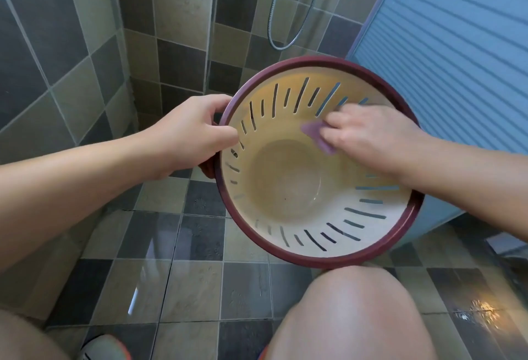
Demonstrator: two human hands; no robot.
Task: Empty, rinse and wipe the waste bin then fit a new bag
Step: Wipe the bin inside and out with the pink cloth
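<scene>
My left hand grips the dark red rim of the waste bin at its left edge, fingers curled over the rim, thumb on the inside just above the slotted wall. The bin is tilted, its mouth open toward me, and its near rim sits just above my right knee. My right hand reaches inside the bin, fingers bent and pressing a small purple cloth against the upper right inner wall; the cloth pokes out to the left of my fingertips. The pale bottom of the bin lies below and between both hands. Tiled floor spreads beneath, a shower hose hangs on the tiled wall well beyond my fingers, and a blue ribbed panel stands behind my right hand.
</scene>
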